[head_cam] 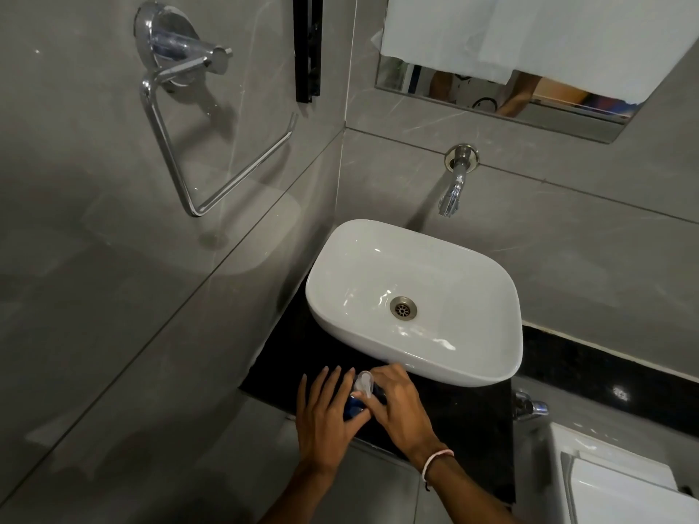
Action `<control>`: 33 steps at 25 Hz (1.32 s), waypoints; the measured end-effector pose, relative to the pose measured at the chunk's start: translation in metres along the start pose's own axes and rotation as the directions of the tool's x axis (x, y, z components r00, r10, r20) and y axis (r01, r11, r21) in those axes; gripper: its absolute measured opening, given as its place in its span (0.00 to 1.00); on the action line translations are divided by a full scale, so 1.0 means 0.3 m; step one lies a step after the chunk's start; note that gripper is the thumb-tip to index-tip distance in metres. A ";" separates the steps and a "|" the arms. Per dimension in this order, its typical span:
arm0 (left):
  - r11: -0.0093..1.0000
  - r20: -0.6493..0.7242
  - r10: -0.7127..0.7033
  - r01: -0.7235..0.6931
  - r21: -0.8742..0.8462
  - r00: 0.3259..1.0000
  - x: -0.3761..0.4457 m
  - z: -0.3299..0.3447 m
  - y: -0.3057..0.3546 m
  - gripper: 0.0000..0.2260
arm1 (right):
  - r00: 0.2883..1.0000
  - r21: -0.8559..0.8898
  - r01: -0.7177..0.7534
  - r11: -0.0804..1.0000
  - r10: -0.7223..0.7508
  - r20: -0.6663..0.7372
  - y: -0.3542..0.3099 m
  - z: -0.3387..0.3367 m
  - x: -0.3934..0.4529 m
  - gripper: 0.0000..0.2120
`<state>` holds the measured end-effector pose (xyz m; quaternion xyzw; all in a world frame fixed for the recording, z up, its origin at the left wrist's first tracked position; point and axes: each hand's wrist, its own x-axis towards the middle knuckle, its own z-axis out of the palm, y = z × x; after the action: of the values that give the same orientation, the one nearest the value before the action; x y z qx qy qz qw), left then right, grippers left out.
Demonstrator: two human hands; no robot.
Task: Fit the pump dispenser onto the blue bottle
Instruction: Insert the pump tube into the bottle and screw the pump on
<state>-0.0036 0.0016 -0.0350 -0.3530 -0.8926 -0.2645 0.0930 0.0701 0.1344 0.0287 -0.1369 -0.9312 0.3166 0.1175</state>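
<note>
Blue bottle (pixel 353 407) between both hands; pump dispenser (pixel 365 383) atop

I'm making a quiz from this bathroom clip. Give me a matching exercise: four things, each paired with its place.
Things:
1. blue bottle
2. tap
3. towel ring
4. basin

Places:
A. on the left wall
B. between both hands
C. on the black counter
D. on the wall above the basin

Pairs: 1-B, 2-D, 3-A, 4-C
</note>
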 end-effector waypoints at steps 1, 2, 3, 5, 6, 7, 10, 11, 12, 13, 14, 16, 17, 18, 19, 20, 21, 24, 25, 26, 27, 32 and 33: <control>1.000 0.001 -0.002 0.002 -0.001 1.000 -0.001 -0.001 0.000 0.31 | 1.000 0.016 -0.015 1.000 0.015 0.004 -0.003 -0.002 -0.002 0.15; 1.000 0.002 -0.006 0.006 -0.007 1.000 -0.004 -0.002 0.001 0.31 | 0.999 0.054 -0.025 0.998 0.024 0.032 -0.002 -0.012 -0.001 0.18; 1.000 0.003 -0.008 0.008 -0.017 1.000 -0.006 -0.003 0.003 0.31 | 0.996 0.100 -0.034 0.994 0.026 0.083 0.001 -0.028 -0.001 0.24; 1.000 0.005 -0.008 0.008 -0.027 1.000 -0.008 -0.003 0.005 0.30 | 0.988 0.124 -0.013 0.992 -0.007 0.157 0.011 -0.069 0.002 0.34; 0.999 0.000 -0.011 0.011 -0.030 1.000 -0.006 -0.002 0.006 0.30 | 0.985 0.109 0.009 0.994 -0.028 0.171 0.012 -0.091 0.008 0.34; 0.999 -0.010 -0.021 0.021 -0.037 1.000 -0.002 -0.003 0.008 0.29 | 0.983 0.096 0.025 0.995 -0.042 0.181 0.013 -0.110 0.013 0.31; 0.997 -0.024 -0.054 0.052 -0.063 0.998 0.001 -0.013 0.014 0.31 | 0.977 0.080 0.053 0.995 -0.068 0.204 0.004 -0.140 0.029 0.23; 0.996 -0.024 -0.053 0.051 -0.067 0.998 -0.001 -0.016 0.016 0.32 | 0.977 0.080 0.049 0.996 -0.064 0.202 0.002 -0.141 0.031 0.22; 0.996 -0.025 -0.052 0.050 -0.068 0.998 -0.003 -0.018 0.018 0.33 | 0.979 0.077 0.044 0.996 -0.058 0.195 -0.002 -0.140 0.032 0.21; 0.996 -0.023 -0.052 0.051 -0.069 0.998 -0.004 -0.020 0.020 0.33 | 0.982 0.073 0.039 0.997 -0.052 0.184 -0.005 -0.137 0.031 0.21; 0.996 -0.021 -0.055 0.053 -0.069 0.998 -0.004 -0.022 0.022 0.33 | 0.985 0.067 0.033 0.997 -0.044 0.169 -0.009 -0.133 0.028 0.21; 0.996 -0.019 -0.059 0.058 -0.072 0.998 -0.004 -0.024 0.024 0.32 | 0.990 0.060 0.023 0.998 -0.031 0.141 -0.018 -0.130 0.027 0.21; 0.996 -0.014 -0.060 0.059 -0.072 0.998 -0.006 -0.026 0.025 0.32 | 0.990 0.058 0.021 0.998 -0.029 0.135 -0.024 -0.131 0.028 0.22; 0.996 -0.007 -0.059 0.058 -0.072 0.998 -0.007 -0.027 0.025 0.31 | 0.990 0.057 0.020 0.998 -0.028 0.137 -0.028 -0.132 0.028 0.22; 0.996 0.000 -0.054 0.054 -0.071 0.999 -0.008 -0.028 0.025 0.31 | 0.989 0.060 0.016 0.998 -0.024 0.145 -0.029 -0.131 0.027 0.23; 0.996 0.005 -0.049 0.049 -0.071 0.999 -0.008 -0.028 0.025 0.30 | 0.988 0.072 0.001 0.997 -0.012 0.152 -0.027 -0.131 0.022 0.25; 0.996 0.007 -0.048 0.049 -0.072 0.999 -0.009 -0.026 0.026 0.30 | 0.988 0.101 -0.033 0.994 0.018 0.150 -0.023 -0.131 0.014 0.27; 0.994 0.007 -0.087 0.087 -0.071 0.996 -0.010 -0.027 0.033 0.32 | 0.979 0.264 -0.196 0.944 0.171 0.115 0.006 -0.121 -0.014 0.23; 0.992 0.008 -0.102 0.102 -0.069 0.995 -0.012 -0.028 0.036 0.33 | 0.968 0.311 -0.246 0.918 0.217 0.125 0.018 -0.116 -0.022 0.20; 0.991 0.012 -0.113 0.114 -0.069 0.994 -0.014 -0.028 0.040 0.34 | 0.958 0.349 -0.281 0.894 0.243 0.149 0.027 -0.112 -0.028 0.18; 0.990 0.016 -0.121 0.122 -0.073 0.993 -0.017 -0.030 0.042 0.34 | 0.954 0.377 -0.295 0.878 0.247 0.173 0.032 -0.107 -0.034 0.18; 0.987 0.013 -0.124 0.124 -0.101 0.992 -0.012 -0.033 0.043 0.31 | 0.964 0.411 -0.257 0.875 0.200 0.176 0.003 -0.086 -0.025 0.21; 0.988 0.013 -0.120 0.121 -0.098 0.993 -0.012 -0.033 0.042 0.31 | 0.964 0.426 -0.257 0.868 0.201 0.172 -0.002 -0.085 -0.020 0.21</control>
<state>0.0074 0.0020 -0.0229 -0.3035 -0.8985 -0.3120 0.0564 0.0836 0.1462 0.0480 -0.1966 -0.8168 0.5401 0.0501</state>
